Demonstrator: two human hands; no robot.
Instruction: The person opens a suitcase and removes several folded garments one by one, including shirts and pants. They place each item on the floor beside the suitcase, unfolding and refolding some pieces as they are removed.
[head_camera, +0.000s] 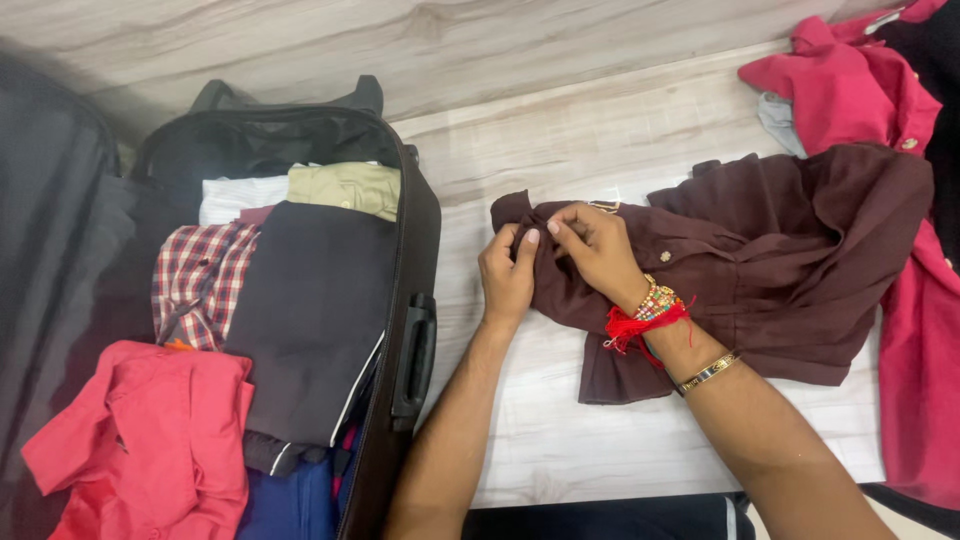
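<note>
A dark maroon shirt (790, 250) lies crumpled on the pale wooden floor, right of centre. My left hand (507, 275) and my right hand (595, 250) meet at its near-left end, by the collar, and both pinch the cloth with closed fingers. Beaded bracelets, red thread and a gold bangle circle my right wrist. An open black suitcase (415, 260) sits to the left of my hands, packed with folded clothes: a dark garment (315, 310), a red checked shirt (200, 285), a khaki piece (345, 188) and a white one (240, 198).
A red shirt (150, 440) lies over the suitcase's near-left corner, with blue cloth (290, 505) beside it. A pink-red garment (850, 90) is heaped at the far right, reaching down the right edge. The suitcase lid (50, 200) lies open at the left.
</note>
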